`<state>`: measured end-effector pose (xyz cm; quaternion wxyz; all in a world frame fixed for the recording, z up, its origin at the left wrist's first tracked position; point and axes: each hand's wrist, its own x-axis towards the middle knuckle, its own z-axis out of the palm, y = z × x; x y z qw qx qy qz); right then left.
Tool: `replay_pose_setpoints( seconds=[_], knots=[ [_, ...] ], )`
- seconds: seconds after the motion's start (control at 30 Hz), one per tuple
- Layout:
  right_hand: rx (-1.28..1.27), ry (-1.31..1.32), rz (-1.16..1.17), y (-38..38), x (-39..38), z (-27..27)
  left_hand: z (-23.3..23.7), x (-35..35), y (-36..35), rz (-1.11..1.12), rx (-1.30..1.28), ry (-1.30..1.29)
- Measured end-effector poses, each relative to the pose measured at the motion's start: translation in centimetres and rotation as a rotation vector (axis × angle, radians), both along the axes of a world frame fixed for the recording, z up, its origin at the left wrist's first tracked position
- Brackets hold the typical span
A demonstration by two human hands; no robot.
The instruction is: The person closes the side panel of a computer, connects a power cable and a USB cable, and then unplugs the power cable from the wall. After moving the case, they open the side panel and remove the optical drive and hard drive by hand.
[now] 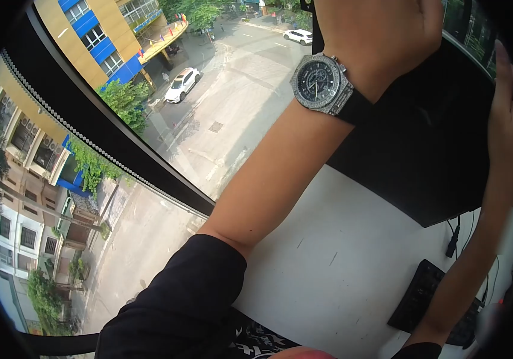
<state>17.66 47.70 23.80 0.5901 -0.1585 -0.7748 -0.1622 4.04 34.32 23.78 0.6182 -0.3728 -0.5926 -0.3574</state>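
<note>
My left arm, in a black sleeve and with a dark watch (319, 82) on its wrist, reaches up across the view. My left hand (382, 36) is at the top edge in front of a black monitor (418, 143); its fingers are cut off or hidden, so what it holds cannot be seen. On the right, my right hand (509, 99) is raised beside the monitor's right side, its visible fingers stretched upward. Nothing shows in it.
A white desk (322, 251) lies below the monitor. A black keyboard (418, 296) sits under my right forearm, with a cable plug (452, 242) and cables nearby. Left is a window with a dark frame (119, 119) and bead chain; outside are a street, buildings and white cars.
</note>
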Motion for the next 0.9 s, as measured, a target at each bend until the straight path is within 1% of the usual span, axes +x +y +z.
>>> replay_pose_setpoints(
  seconds=[0.07, 0.1, 0.13, 0.17, 0.23, 0.27, 0.33, 0.37, 0.4, 0.43, 0.47, 0.5, 0.57, 0.6, 0.63, 0.67, 0.7, 0.73, 0.77, 0.83, 0.9],
  knots=[
    [-0.124, 0.040, -0.063, 0.2, 0.4, -0.3, 0.0, 0.5, -0.3, -0.072, 0.044, 0.033],
    [-0.050, -0.029, -0.155, -0.1, 1.0, 0.0, 0.2, 0.6, -0.3, -0.043, 0.016, -0.032],
    [0.094, 0.070, -0.093, 0.7, 0.5, -0.3, 0.2, 0.7, -0.4, 0.096, -0.029, -0.079],
    [0.146, 0.035, -0.048, 0.7, 1.0, 0.0, -0.8, -1.0, 0.4, -0.070, 0.039, -0.013],
    [0.217, 0.064, -0.010, 0.9, 1.0, 0.0, -0.7, -0.7, 0.1, -0.134, 0.067, 0.000],
    [0.257, 0.079, -0.004, 1.3, 0.8, -0.2, -0.6, -0.5, 0.1, -0.119, 0.068, 0.019],
    [0.316, 0.112, 0.033, 1.4, 1.0, -0.7, -1.2, -0.3, 0.1, -0.174, 0.070, 0.029],
    [0.247, 0.028, 0.046, 1.3, 1.4, -1.8, -1.9, -0.1, 0.2, -0.148, 0.033, -0.004],
    [0.261, 0.041, 0.019, 0.8, 1.9, -2.9, -2.5, 0.2, 0.0, -0.116, 0.001, -0.035],
    [0.266, 0.058, 0.049, 0.6, 2.4, -3.7, -3.0, 0.7, -0.2, -0.139, 0.017, -0.015],
    [0.274, 0.070, 0.081, 0.3, 2.6, -4.2, -3.5, 1.1, -0.4, -0.120, -0.023, -0.039],
    [0.298, 0.081, 0.063, -0.1, 2.8, -4.5, -3.6, 1.3, -0.5, -0.097, -0.062, -0.065],
    [0.255, 0.059, 0.032, -0.8, 3.4, -5.4, -4.0, 1.6, -0.9, -0.109, -0.061, -0.051],
    [0.265, 0.066, 0.025, -1.0, 3.5, -5.5, -4.2, 1.4, -1.2, -0.105, -0.088, -0.049],
    [0.217, 0.010, 0.026, -1.3, 3.8, -5.4, -4.0, 1.6, -1.8, -0.107, -0.160, -0.101],
    [0.169, -0.045, 0.027, -1.4, 4.1, -5.2, -3.7, 1.7, -2.4, -0.112, -0.156, -0.086],
    [0.158, -0.087, 0.010, -1.3, 4.6, -5.1, -3.6, 2.0, -2.9, -0.114, -0.214, -0.074],
    [0.167, -0.076, 0.004, -1.1, 5.2, -5.0, -3.6, 2.3, -3.4, -0.115, -0.270, -0.064],
    [0.172, -0.142, 0.026, -0.8, 5.7, -4.8, -3.4, 2.5, -3.7, -0.092, -0.323, -0.094],
    [0.190, -0.231, 0.053, -0.7, 6.6, -4.4, -3.5, 2.5, -3.9, -0.080, -0.318, -0.081],
    [0.192, -0.237, 0.056, -0.8, 7.1, -4.2, -3.6, 2.9, -3.8, -0.064, -0.328, -0.109]
  ],
)
